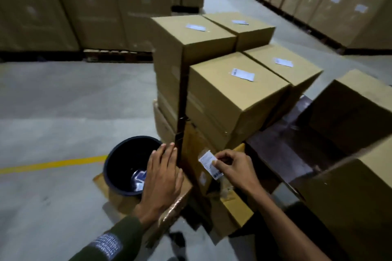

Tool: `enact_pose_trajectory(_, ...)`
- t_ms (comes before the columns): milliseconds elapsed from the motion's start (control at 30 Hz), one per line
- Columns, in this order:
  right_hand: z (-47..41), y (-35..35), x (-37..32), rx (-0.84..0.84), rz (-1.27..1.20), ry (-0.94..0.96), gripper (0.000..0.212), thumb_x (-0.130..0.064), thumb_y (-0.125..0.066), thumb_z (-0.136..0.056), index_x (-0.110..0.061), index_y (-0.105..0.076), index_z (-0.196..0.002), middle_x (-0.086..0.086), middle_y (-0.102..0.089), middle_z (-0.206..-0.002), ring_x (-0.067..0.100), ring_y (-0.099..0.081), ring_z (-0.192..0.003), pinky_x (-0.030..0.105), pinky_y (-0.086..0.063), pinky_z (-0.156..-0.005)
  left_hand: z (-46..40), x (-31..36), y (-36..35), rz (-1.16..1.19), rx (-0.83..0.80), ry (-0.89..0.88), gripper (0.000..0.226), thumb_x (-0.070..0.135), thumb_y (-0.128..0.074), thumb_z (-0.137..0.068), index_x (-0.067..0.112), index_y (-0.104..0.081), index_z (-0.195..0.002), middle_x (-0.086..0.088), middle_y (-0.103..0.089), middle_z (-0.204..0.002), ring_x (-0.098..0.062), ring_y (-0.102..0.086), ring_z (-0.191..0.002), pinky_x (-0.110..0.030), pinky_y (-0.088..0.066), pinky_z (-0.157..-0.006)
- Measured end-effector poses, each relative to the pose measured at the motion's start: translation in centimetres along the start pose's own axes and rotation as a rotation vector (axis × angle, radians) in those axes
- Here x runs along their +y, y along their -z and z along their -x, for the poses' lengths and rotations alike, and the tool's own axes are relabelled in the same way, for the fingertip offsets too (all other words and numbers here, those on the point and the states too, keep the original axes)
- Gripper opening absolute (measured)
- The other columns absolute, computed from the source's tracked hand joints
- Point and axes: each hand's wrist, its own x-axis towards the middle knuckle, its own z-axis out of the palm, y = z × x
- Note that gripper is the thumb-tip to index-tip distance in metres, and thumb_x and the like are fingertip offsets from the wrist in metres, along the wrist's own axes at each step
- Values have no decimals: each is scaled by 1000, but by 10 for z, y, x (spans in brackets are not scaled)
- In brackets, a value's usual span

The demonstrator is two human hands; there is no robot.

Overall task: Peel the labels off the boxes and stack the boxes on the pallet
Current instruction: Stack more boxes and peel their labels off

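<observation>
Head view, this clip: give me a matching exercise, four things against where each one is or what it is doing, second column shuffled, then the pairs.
Things:
1. left hand
2. right hand
3. black bucket
4. yellow line

Places or states:
A. painted on the grey floor at the left
B. pinches a white label at the side of a low box
C. lies flat, fingers straight, on the top of a box
D. stands left of the boxes, with bits of paper at its bottom

Pairs: 1-C, 2-B, 3-D, 4-A
</observation>
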Motion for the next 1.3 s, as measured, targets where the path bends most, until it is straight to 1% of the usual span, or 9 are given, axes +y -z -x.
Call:
enact_pose_trajectory(67,-15,-31,-18,-56,23,46,3,-25,-76,-84,-28,-74,-84,-15,-72,-80,-4,-65,-75,13,-46,-65,13,-28,6,-43,-5,86,59,32,-42,-89,0,-47,-139,-15,-42,-149,-35,-34,-140,-54,-29,-113)
enact_pose_trajectory(233,-45,-103,-70,-96,57,160,8,-25,-71,-85,-18,-76,-88,-4,-75,-84,8,-67,-79,26,-51,-74,40,-80,26,-90,50,240,57,31,-42,-89,-1,-50,-136,-17,-44,-147,-37,-37,-137,-55,-34,-109)
enact_pose_trajectory(333,-61,-133,-90,-101,34,163,14,-24,-71,-87,-16,-76,-97,-1,-75,-92,8,-65,-83,23,-51,-78,51,-99,34,-120,71,283,57,32,-41,-91,0,-49,-137,-17,-44,-147,-37,-37,-137,-54,-32,-111)
enact_pose_trajectory(467,-65,-143,-97,-70,-17,148,30,-22,-72,-89,-8,-71,-115,3,-73,-110,13,-66,-100,17,-46,-86,56,-110,39,-130,84,287,57,32,-41,-90,0,-48,-137,-18,-44,-147,-38,-36,-137,-54,-30,-112)
enact_pose_trajectory(600,-52,-129,-78,-61,-16,144,19,-20,-67,-91,-13,-73,-108,-2,-73,-103,7,-65,-94,26,-53,-87,52,-102,36,-109,59,244,57,31,-40,-90,1,-47,-139,-16,-40,-150,-36,-33,-140,-54,-30,-111)
enact_pose_trajectory(767,-21,-90,-28,-19,-9,113,10,-21,-65,-92,-27,-73,-93,-18,-69,-90,-6,-62,-86,19,-49,-77,31,-66,22,-72,27,28,57,27,-44,-91,0,-46,-141,-15,-40,-150,-34,-29,-143,-55,-28,-113)
enact_pose_trajectory(867,3,-54,6,76,42,79,10,-22,-67,-91,-28,-74,-92,-17,-71,-89,-8,-63,-85,18,-50,-77,12,-34,11,-64,7,-163,61,25,-53,-87,0,-45,-142,-14,-40,-151,-32,-26,-145,-54,-24,-116)
enact_pose_trajectory(1133,72,79,57,558,102,-25,12,-17,-64,-94,-22,-73,-100,-14,-72,-90,-2,-67,-86,22,-54,-74,-40,100,-12,132,32,-669,64,25,-55,-90,0,-37,-147,-15,-30,-157,-30,-19,-148,-52,-26,-116)
enact_pose_trajectory(1300,122,163,80,858,174,-98,16,-13,-62,-95,-16,-70,-109,-11,-74,-89,-2,-67,-83,11,-50,-75,-69,197,-18,196,27,-917,66,30,-51,-92,2,-32,-150,-15,-25,-159,-31,-15,-149,-50,-22,-118)
